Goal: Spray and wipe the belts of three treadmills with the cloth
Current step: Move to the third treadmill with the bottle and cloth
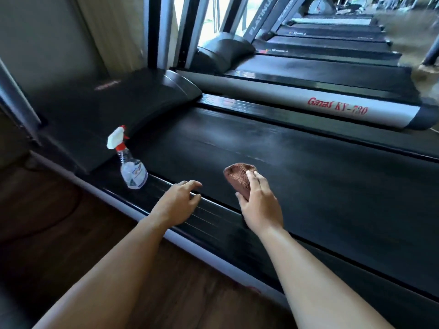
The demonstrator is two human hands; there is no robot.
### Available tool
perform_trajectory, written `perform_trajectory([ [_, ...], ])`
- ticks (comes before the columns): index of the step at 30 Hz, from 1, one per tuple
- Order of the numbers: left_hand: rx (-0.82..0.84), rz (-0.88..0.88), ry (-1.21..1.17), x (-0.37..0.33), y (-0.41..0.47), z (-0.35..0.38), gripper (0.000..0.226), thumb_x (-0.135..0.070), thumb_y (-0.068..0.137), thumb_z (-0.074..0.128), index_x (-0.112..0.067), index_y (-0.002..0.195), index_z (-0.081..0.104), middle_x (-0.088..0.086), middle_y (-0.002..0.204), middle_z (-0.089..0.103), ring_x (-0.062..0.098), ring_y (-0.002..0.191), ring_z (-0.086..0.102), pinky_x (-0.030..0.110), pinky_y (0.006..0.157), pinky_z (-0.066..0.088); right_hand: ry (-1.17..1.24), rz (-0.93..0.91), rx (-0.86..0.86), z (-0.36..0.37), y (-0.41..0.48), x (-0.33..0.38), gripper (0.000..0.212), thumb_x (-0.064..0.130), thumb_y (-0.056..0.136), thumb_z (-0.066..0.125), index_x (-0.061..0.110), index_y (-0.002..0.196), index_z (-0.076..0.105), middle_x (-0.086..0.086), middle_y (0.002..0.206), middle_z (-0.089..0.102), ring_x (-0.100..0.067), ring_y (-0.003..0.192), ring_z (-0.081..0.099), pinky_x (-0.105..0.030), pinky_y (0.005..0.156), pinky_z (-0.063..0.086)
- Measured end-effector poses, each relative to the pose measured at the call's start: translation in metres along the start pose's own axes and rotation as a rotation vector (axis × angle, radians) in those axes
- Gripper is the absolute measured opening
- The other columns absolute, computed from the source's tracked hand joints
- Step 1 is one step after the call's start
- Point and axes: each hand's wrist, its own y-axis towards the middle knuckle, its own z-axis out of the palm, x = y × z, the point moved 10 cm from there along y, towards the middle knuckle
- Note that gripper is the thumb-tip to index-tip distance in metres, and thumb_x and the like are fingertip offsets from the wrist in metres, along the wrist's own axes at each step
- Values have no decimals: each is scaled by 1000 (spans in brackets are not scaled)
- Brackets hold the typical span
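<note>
The nearest treadmill's black belt (297, 167) runs from the left to the lower right, with pale streaks across its middle. My right hand (259, 200) presses a bunched brown cloth (238, 175) onto the belt near its close edge. My left hand (178, 200) rests on the near side rail (213, 224), fingers apart and holding nothing. A clear spray bottle (131, 167) with a white and red trigger head stands upright on that rail, just left of my left hand. Beyond it lies a second treadmill belt (320, 74).
The dark motor cover (114, 110) rises at the left end of the belt. The neighbouring treadmill's silver side rail (308, 100) carries red lettering. More treadmills (332, 36) line up behind it. Brown wood flooring (59, 222) lies at the lower left.
</note>
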Motion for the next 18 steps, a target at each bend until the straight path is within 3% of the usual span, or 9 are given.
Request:
perform_trajectory([
  [7,-147,-184,-32,96,-7,-71,42,-28,99,57,-20,140,52,6,135,59,20,121,55,28,96,41,21,-76,56,47,14,66,64,33,94,63,20,150,36,0,154,36,-28,129,50,-43,98,47],
  [11,-290,-319,-93,152,-4,-105,47,-27,97,60,-19,142,46,10,134,52,21,115,53,27,89,36,46,-103,47,61,22,92,63,33,95,63,20,150,36,-1,153,37,-27,129,51,-42,99,47],
  [18,-424,-564,-283,229,11,-118,68,-34,95,64,-15,152,33,12,149,43,27,133,46,35,101,39,123,-88,29,78,35,114,63,31,94,64,18,150,37,-1,151,41,-26,127,52,-35,101,45],
])
